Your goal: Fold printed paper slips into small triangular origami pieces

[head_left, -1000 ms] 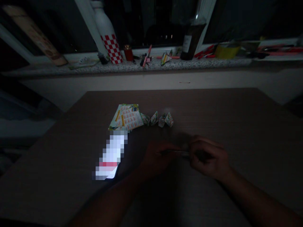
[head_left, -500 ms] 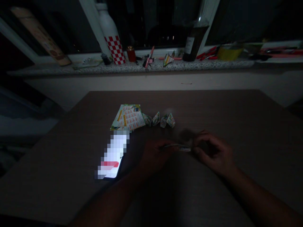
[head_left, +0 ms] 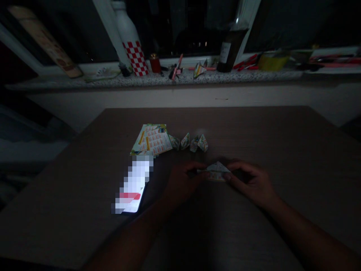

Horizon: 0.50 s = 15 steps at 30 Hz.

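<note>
In dim light, my left hand (head_left: 183, 182) and my right hand (head_left: 251, 180) pinch a small folded piece of printed paper (head_left: 216, 171) between them, low over the wooden table (head_left: 267, 135). The left hand holds its left end, the right hand its right end. Beyond it lie several small folded paper shapes (head_left: 194, 143) in a row. A stack of printed paper sheets (head_left: 150, 140) lies to their left. A lit phone (head_left: 132, 186) lies face up left of my left hand.
A stone window sill (head_left: 175, 79) runs behind the table with a white bottle with red checks (head_left: 131, 41), a dark glass bottle (head_left: 229, 47), a small red can (head_left: 154, 63), pens, another folded paper piece (head_left: 199, 69) and a yellow object (head_left: 272, 61).
The paper piece was held edge-on as a thin strip; now it is turned up and shows a triangular face. Both hands moved slightly away from me and closer together.
</note>
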Each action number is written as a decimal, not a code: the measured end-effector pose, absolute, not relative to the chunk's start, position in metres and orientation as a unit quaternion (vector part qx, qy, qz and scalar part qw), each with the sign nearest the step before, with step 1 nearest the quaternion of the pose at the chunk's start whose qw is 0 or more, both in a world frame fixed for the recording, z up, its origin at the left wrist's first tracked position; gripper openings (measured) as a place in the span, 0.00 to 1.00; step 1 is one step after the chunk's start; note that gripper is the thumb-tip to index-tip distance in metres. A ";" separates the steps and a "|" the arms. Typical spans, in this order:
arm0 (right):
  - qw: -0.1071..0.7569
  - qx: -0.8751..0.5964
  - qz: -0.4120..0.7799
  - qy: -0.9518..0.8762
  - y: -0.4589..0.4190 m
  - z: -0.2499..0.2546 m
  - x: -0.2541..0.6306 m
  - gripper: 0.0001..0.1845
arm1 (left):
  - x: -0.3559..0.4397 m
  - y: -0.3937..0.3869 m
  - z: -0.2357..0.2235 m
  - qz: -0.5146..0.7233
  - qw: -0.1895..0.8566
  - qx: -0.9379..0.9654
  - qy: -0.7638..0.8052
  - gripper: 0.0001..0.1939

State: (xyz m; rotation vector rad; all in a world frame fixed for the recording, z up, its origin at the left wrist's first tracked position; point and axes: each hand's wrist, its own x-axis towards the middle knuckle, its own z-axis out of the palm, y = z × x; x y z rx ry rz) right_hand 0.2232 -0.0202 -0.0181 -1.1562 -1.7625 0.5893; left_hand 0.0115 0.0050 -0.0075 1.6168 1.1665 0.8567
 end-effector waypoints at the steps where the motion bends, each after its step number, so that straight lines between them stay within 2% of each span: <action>1: 0.453 -0.463 0.246 -0.721 -0.020 -0.018 0.221 0.05 | 0.013 0.004 -0.008 0.344 0.470 0.661 0.474 0.10; 10: 0.429 -0.459 0.336 -0.702 -0.023 -0.017 0.213 0.09 | 0.015 0.002 -0.011 0.383 0.515 0.606 0.470 0.14; 15: 0.433 -0.474 0.338 -0.688 -0.023 -0.015 0.215 0.09 | 0.013 0.002 -0.007 0.398 0.477 0.621 0.478 0.05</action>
